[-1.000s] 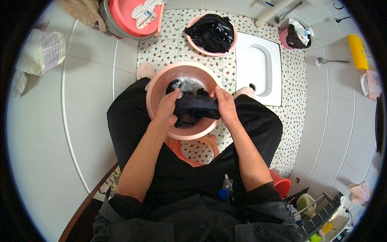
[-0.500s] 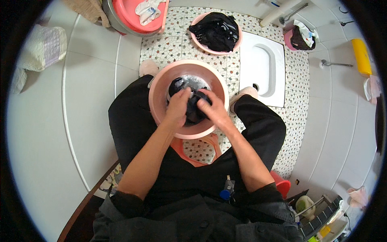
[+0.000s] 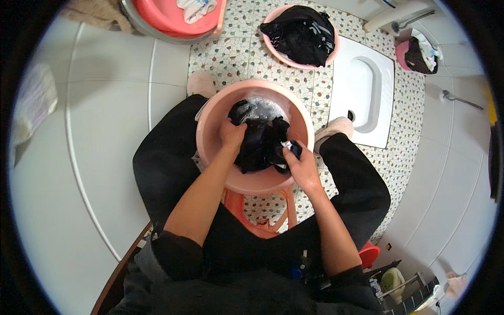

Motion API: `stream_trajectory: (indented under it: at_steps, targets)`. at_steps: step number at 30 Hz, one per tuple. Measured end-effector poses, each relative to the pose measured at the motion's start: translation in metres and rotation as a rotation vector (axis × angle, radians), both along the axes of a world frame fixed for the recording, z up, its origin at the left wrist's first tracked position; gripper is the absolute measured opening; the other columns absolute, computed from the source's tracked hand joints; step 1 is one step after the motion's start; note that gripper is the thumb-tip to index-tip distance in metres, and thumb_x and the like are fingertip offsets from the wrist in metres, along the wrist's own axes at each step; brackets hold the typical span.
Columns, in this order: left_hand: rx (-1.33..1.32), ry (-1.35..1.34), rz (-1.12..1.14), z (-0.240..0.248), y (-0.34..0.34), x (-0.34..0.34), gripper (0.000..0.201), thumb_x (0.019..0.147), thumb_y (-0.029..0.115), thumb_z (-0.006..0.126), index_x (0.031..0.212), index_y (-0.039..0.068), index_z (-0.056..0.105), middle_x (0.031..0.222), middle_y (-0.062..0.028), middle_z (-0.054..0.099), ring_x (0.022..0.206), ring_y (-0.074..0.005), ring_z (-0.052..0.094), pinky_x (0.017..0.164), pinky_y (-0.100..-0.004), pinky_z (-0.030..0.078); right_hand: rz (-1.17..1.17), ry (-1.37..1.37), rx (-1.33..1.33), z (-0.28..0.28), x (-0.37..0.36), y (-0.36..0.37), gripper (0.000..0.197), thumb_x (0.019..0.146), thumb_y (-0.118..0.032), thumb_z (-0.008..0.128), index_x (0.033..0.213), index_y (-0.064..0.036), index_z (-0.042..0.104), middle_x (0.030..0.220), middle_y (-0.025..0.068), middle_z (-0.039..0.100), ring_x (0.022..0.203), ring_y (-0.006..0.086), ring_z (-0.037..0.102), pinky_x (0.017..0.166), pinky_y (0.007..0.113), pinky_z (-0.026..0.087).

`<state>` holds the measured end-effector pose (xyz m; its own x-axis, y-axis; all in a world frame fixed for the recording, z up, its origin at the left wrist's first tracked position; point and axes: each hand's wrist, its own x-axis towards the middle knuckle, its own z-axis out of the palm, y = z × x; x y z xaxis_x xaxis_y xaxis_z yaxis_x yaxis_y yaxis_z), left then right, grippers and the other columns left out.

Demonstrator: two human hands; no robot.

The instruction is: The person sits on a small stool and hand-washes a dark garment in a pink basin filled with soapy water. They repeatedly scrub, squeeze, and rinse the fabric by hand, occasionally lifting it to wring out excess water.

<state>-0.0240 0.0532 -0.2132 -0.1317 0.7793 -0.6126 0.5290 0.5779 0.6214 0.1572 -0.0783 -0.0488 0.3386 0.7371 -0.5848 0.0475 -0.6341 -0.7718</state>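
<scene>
A wet black garment (image 3: 255, 146) lies bunched in a pink basin (image 3: 251, 182) between my knees, with sudsy water (image 3: 261, 108) showing at its far side. On the garment's left part my left hand (image 3: 232, 134) is closed, its fingertips partly hidden in the cloth. My right hand (image 3: 303, 167) pinches a fold on the right, near the basin's rim, where a small white patch, perhaps a label, shows by the thumb. Between the two hands the cloth is spread out.
Ahead, a second pink basin (image 3: 270, 45) holds more black clothes. A white squat toilet (image 3: 386, 94) is set in the floor to the right. A red basin (image 3: 157, 16) with a white cloth stands far left. An orange stool (image 3: 235, 207) is below the near rim.
My hands were close together over the bunched garment. They have moved apart, the right one toward the basin's right rim, and the cloth is now spread wider. The view has shifted slightly.
</scene>
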Motion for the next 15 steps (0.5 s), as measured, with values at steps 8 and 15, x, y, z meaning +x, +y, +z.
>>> stream_trajectory:
  at_steps: [8,15]
  targets:
    - [0.054,-0.080,-0.101,-0.080,0.027,0.015,0.079,0.067,0.008,0.081,0.137,0.000,0.046,0.133,-0.0184,0.058,0.125,-0.0325,0.054,0.107,-0.0369,0.042,0.255,-0.036,-0.080,0.019,0.000,0.012,0.029,0.087,-0.015,0.066,0.110,0.0005,0.060,0.100,0.0246,0.066,0.096,0.0440,0.064,0.082,0.046,0.052]
    - [-0.089,0.084,-0.391,-0.066,0.033,0.000,0.045,0.083,0.026,0.071,0.116,-0.004,0.064,0.120,-0.0241,0.064,0.119,-0.0354,0.057,0.101,-0.0408,0.044,0.318,-0.052,-0.061,0.025,-0.006,0.018,0.028,0.087,-0.015,0.066,0.110,-0.0005,0.061,0.096,0.0250,0.066,0.092,0.0429,0.065,0.080,0.046,0.051]
